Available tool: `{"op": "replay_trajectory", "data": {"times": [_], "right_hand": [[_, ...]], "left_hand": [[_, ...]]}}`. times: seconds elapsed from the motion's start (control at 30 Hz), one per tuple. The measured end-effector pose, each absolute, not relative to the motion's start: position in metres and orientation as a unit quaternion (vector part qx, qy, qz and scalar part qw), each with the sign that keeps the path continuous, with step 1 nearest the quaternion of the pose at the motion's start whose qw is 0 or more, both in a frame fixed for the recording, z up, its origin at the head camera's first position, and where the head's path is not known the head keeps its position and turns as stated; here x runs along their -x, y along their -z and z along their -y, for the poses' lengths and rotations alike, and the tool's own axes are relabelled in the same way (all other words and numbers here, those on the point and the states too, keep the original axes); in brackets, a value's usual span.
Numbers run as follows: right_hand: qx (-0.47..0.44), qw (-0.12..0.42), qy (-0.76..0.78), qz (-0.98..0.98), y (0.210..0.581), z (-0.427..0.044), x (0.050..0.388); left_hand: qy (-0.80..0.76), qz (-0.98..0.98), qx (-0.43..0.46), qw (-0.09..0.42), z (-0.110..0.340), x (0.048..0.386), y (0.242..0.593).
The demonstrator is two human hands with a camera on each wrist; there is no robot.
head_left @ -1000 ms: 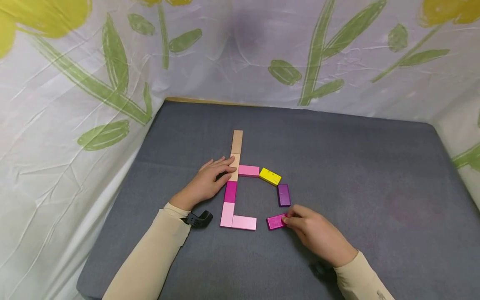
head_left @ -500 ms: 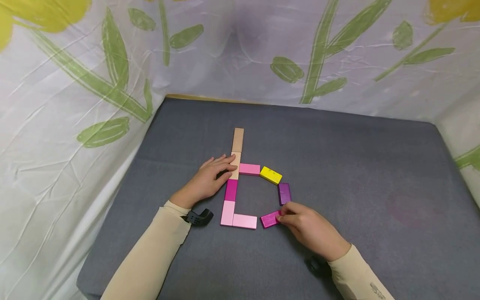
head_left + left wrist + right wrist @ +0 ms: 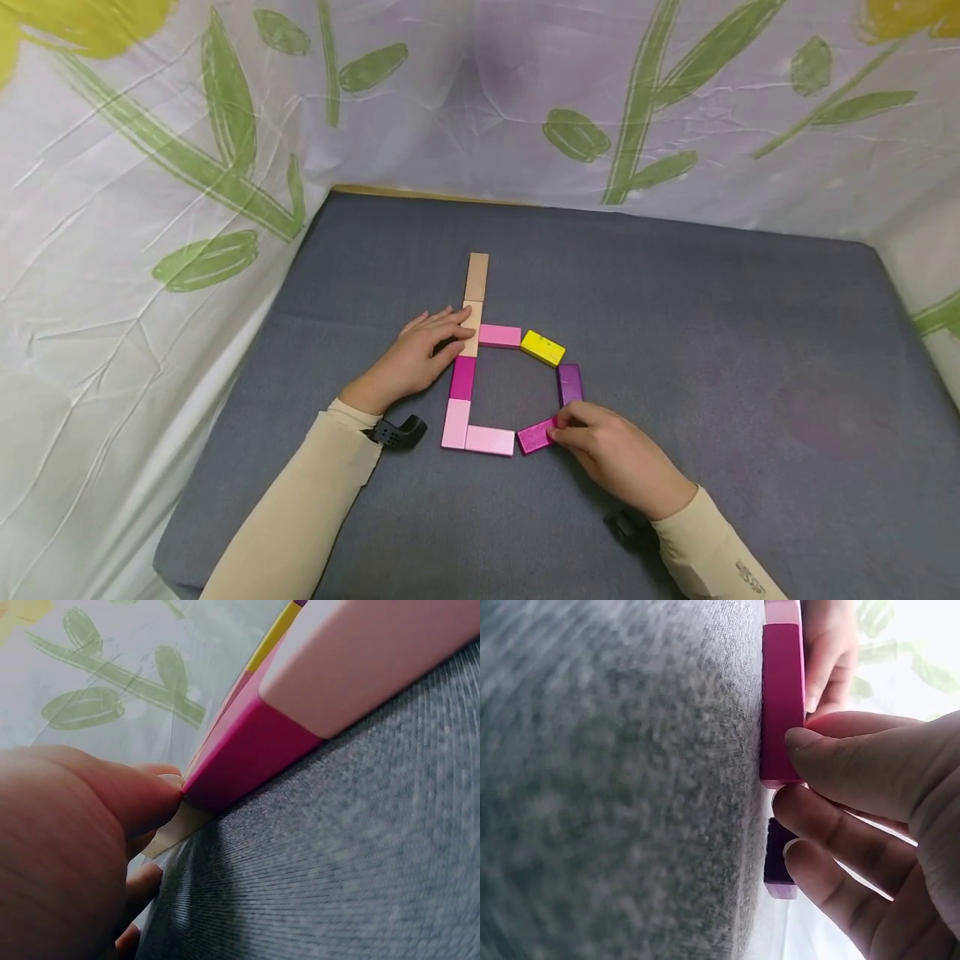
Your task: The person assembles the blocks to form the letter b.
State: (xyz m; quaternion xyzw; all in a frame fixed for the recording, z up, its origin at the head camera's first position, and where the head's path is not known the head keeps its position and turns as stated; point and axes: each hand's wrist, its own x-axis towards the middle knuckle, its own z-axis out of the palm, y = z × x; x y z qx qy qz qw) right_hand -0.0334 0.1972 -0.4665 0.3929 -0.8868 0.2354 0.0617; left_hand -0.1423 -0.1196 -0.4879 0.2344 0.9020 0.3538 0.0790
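My right hand (image 3: 626, 458) pinches a magenta block (image 3: 534, 437) by its right end between thumb and fingers. That block lies at a slant, its left end close to a light pink block (image 3: 490, 441) and its right end near a purple block (image 3: 570, 383). In the right wrist view the thumb (image 3: 840, 761) presses on the magenta block's side. My left hand (image 3: 405, 358) rests with extended fingers on a beige block (image 3: 471, 333) in the upright column. The left wrist view has its thumb beside the joint with a darker magenta block (image 3: 255, 754).
A tan block (image 3: 476, 277) tops the column, and another light pink block (image 3: 455, 423) forms its foot. A pink block (image 3: 500, 336) and a yellow block (image 3: 543, 347) run right from the beige one. Everything lies on a grey cloth-covered table (image 3: 712, 333), with flower-painted sheeting (image 3: 480, 100) behind.
My right hand has slid the magenta block left, up close to the light pink one, and slightly away from me. The left hand stays in place on the column.
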Motion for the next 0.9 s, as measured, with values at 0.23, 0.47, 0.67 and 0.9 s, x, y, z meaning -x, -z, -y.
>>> {"op": "replay_trajectory", "data": {"times": [0.23, 0.47, 0.67, 0.9], "right_hand": [[-0.400, 0.078, -0.237, 0.882, 0.467, -0.196, 0.034], [-0.398, 0.078, -0.240, 0.882, 0.467, -0.197, 0.033], [-0.361, 0.090, -0.239, 0.897, 0.464, -0.203, 0.034], [-0.223, 0.082, -0.230, 0.944, 0.458, -0.206, 0.043]], "left_hand": [[-0.355, -0.901, -0.236, 0.077, 0.120, 0.142, 0.489], [-0.357, -0.900, -0.234, 0.081, 0.119, 0.141, 0.487], [-0.358, -0.900, -0.237, 0.081, 0.118, 0.141, 0.488], [-0.353, -0.903, -0.233, 0.082, 0.120, 0.142, 0.488]]}}
